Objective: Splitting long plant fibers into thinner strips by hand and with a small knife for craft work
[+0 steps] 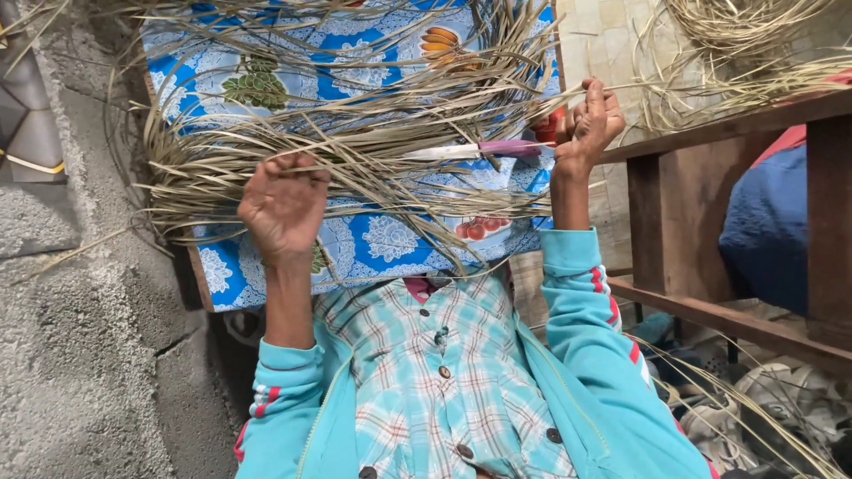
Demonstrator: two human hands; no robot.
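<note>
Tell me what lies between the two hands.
In the head view, between the left hand and right hand lie dried grass strips and a purple-handled knife on the blue floral cloth.

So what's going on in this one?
A person in a teal jacket and plaid shirt works over a heap of dried grass strips spread on a blue patterned cloth. The left hand rests on the strips with fingers curled into them. The right hand is raised at the cloth's edge, fingers apart, with strips running under it. A knife with a purple handle lies among the strips between the hands. A wooden bench stands to the right.
</note>
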